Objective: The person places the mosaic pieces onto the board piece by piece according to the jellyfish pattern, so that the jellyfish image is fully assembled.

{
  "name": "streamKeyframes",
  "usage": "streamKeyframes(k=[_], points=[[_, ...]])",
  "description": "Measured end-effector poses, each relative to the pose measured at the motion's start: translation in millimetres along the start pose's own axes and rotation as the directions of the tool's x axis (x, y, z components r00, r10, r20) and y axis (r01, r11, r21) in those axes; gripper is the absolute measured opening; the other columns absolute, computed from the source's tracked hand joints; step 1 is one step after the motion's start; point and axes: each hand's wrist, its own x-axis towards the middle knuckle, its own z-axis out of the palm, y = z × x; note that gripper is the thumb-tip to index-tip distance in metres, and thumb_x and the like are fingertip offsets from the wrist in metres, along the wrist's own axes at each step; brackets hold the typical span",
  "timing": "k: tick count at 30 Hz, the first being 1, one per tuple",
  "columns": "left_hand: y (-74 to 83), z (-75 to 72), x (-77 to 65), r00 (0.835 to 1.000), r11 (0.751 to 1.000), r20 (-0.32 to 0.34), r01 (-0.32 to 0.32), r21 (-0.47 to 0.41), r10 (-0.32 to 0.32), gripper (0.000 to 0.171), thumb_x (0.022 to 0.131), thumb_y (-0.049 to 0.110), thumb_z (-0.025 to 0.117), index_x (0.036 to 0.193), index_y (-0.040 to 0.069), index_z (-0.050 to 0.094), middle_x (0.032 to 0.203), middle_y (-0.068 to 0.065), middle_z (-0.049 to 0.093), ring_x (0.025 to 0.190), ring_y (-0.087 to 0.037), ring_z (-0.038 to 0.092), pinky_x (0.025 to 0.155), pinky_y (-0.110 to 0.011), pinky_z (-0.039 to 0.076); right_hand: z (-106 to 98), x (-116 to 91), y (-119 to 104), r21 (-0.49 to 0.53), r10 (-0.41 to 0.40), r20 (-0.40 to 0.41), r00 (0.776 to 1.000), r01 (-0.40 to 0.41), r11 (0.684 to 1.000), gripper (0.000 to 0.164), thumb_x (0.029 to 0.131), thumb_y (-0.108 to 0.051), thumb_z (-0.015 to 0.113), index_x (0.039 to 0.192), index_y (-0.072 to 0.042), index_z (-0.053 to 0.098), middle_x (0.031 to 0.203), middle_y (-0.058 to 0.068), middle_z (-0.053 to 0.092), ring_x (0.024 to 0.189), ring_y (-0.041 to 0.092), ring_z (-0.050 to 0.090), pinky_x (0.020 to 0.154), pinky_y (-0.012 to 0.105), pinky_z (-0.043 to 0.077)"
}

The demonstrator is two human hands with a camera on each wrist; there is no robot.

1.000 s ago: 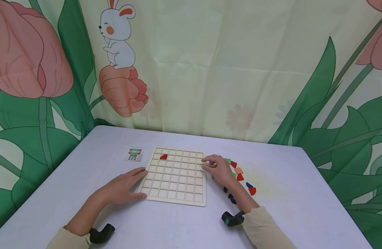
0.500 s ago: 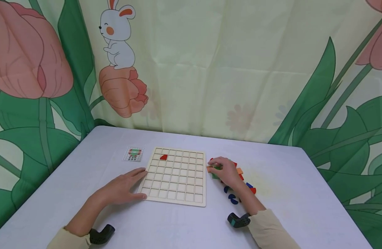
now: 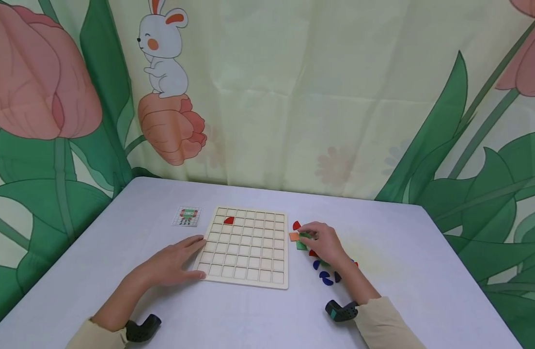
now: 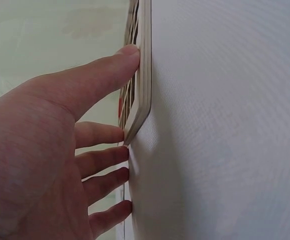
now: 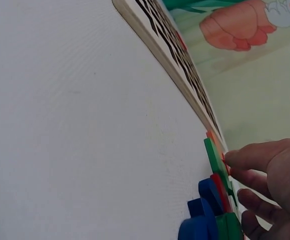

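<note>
My left hand (image 3: 173, 261) rests at the left edge of a wooden grid board (image 3: 245, 284), fingers extended. In the left wrist view its thumb (image 4: 127, 57) lies on the board's rim. One red quarter-round piece (image 3: 229, 220) sits in a cell near the board's upper left. Right of the board, my right hand (image 3: 326, 242) has thumb and forefinger at a green piece (image 3: 305, 235); I cannot tell whether they pinch it. Close by lie an orange square (image 3: 294, 237), a green square (image 3: 301, 245) and a red quarter-round piece (image 3: 296, 225). The hand hides part of the pile.
Several blue rounded pieces (image 3: 326, 281) lie on the white tabletop (image 3: 250, 320) nearer me. A small card with a gridded figure picture (image 3: 187, 216) lies left of the board. Behind the table hangs a printed curtain (image 3: 267, 121).
My right hand has drawn back from the board's right edge to the loose pieces, then slightly right, uncovering the red and orange pieces. The left hand and board have stayed put.
</note>
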Motion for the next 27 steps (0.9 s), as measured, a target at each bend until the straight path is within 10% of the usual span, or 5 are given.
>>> streamKeyframes(k=[16,27], points=[[2.5,-1.9,-1.9,1.0,1.0,-0.005,-0.017,-0.008,0.017,0.084,0.082,0.052,0.071,0.146,0.006,0.042,0.153,-0.015,0.037,0.138,-0.039,0.04,0.106,-0.055,0.04,-5.1,-5.0,10.4,-0.039,0.055,-0.014,0.998,-0.056,0.998,0.026,0.084,-0.008,0.072,0.109,-0.018,0.074,0.13,0.01,0.062,0.108,0.026,0.056,0.08,0.033,0.058],[3.7,-3.6,-1.1,1.0,1.0,-0.003,-0.013,-0.009,0.013,0.086,0.081,0.053,0.071,0.146,0.005,0.041,0.153,-0.015,0.037,0.138,-0.039,0.039,0.105,-0.056,0.04,-9.6,-4.0,6.9,-0.044,0.078,-0.019,0.997,-0.079,0.996,0.021,0.083,-0.014,0.075,0.103,-0.018,0.075,0.098,0.004,0.062,0.088,0.02,0.05,0.061,0.023,0.047]])
